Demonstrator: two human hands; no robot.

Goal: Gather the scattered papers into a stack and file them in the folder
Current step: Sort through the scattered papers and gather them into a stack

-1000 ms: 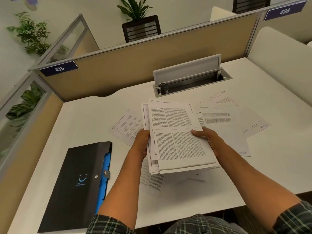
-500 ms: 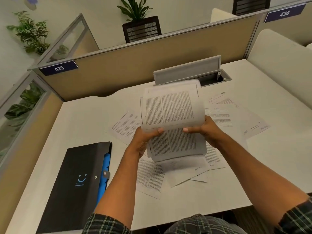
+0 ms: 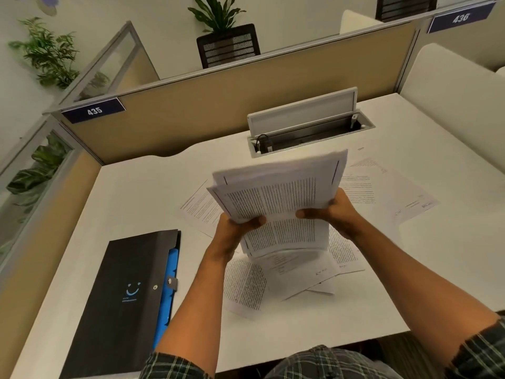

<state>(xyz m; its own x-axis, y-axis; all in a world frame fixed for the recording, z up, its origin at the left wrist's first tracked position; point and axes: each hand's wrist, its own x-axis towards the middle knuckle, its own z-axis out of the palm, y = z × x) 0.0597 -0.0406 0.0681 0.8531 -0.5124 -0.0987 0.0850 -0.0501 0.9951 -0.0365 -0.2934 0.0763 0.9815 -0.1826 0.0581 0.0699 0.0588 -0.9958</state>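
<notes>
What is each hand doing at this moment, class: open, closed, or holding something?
Left hand: closed, gripping the left edge of the stack of papers.
Right hand: closed, gripping the stack's right edge.

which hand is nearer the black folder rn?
Left. The left hand grips the paper stack just right of the black folder; the right hand grips the stack's far side, farther away.

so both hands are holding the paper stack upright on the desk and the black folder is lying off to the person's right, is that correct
Not quite: the black folder lies to the person's left, not the right, near the desk's front left edge. The head view shows it. The rest holds: the left hand and right hand both grip the paper stack, standing on end on the desk.
</notes>
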